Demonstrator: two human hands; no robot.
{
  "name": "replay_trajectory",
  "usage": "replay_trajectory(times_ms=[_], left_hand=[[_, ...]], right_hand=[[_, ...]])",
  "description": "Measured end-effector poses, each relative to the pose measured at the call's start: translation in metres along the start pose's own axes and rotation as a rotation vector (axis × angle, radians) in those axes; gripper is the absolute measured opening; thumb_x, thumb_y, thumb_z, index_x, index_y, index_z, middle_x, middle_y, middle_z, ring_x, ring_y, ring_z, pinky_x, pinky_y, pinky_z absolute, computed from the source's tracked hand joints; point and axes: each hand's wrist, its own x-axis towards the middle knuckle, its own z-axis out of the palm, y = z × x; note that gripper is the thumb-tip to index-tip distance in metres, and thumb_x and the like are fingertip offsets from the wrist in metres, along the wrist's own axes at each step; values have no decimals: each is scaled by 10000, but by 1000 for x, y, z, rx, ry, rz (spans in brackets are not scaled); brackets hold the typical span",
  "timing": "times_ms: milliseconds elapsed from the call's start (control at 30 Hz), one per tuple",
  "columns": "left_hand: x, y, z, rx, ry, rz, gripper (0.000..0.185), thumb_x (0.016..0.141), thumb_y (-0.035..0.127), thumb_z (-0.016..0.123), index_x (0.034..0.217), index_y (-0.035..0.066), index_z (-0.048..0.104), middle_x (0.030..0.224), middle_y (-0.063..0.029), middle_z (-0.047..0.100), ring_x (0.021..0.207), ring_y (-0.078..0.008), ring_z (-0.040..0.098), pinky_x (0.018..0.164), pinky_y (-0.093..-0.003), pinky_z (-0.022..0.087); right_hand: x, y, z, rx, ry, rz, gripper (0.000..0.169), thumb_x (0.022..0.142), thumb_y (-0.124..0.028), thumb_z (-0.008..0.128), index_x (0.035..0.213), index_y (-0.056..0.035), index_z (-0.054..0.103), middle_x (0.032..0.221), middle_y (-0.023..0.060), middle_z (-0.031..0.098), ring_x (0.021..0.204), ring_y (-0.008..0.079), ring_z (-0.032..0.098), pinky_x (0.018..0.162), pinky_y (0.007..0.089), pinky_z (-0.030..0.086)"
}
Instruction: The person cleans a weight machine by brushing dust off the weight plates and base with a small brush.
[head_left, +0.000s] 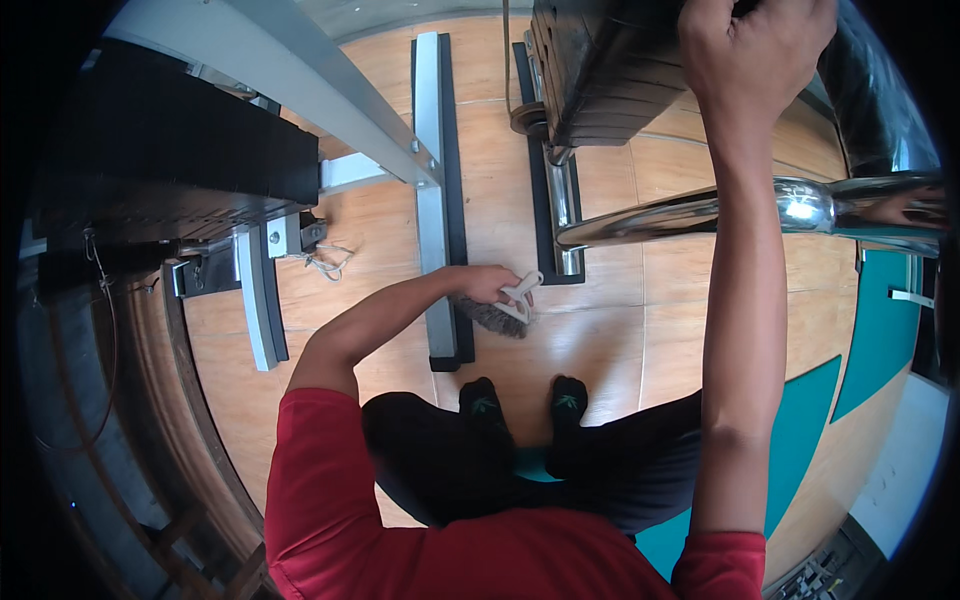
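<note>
My left hand is closed around the white plastic handle of a scrub brush with grey bristles. The brush is low over the tiled floor, beside the near end of a light grey steel base beam on a black rubber strip; whether its bristles touch the floor or the strip I cannot tell. My right hand is raised at the top right, its fingers curled at the top of the black weight stack. What the fingers hold is hidden by the hand and the picture's edge.
A chrome tube runs from the right to a base near the floor. Another black weight stack stands at the left under a slanting grey steel beam. A thin cord lies near it. Green mats lie at the right. My feet are below the brush.
</note>
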Motion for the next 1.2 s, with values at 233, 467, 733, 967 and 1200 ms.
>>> replay_trajectory(times_ms=[233, 467, 733, 967, 1200], left_hand=[[-3, -38, -82, 85, 1145, -274, 307, 924, 88, 557, 1222, 137, 613, 897, -229, 650, 868, -350, 658, 744, -351, 495], [5, 8, -70, 369, 993, -86, 450, 825, -45, 506, 1237, 128, 567, 933, -222, 652, 823, -393, 644, 750, -462, 528], [-40, 36, -31, 608, 40, 99, 445, 812, 10, 527, 1185, 225, 636, 1051, -92, 686, 942, -283, 658, 804, -408, 533], [21, -10, -165, 729, 1231, -45, 487, 804, -49, 520, 1216, 188, 626, 1170, -147, 639, 988, -356, 634, 828, -443, 528], [72, -62, -220, 443, 1338, -351, 492, 807, -28, 521, 1240, 188, 607, 1069, -197, 650, 964, -391, 627, 831, -469, 510]], right_hand=[[7, -2, -2, 18, -7, -91, 254, 860, -92, 508, 1091, 2, 559, 1041, 164, 554, 1018, 330, 519, 930, 394, 403], [3, 8, -6, 8, -65, -136, 262, 884, -104, 497, 1112, 11, 551, 1081, 159, 566, 1055, 313, 513, 957, 386, 388], [-2, 3, 3, 65, -67, 84, 273, 863, -148, 528, 1101, -46, 614, 1089, 112, 563, 1053, 249, 474, 947, 359, 349], [-4, 12, 13, 50, -20, -7, 264, 888, -133, 474, 1093, -5, 578, 1065, 100, 531, 1008, 226, 475, 912, 331, 361], [-8, 21, 34, 223, 122, -13, 287, 882, -124, 383, 1099, 23, 500, 1043, 123, 518, 937, 206, 541, 842, 320, 433]])
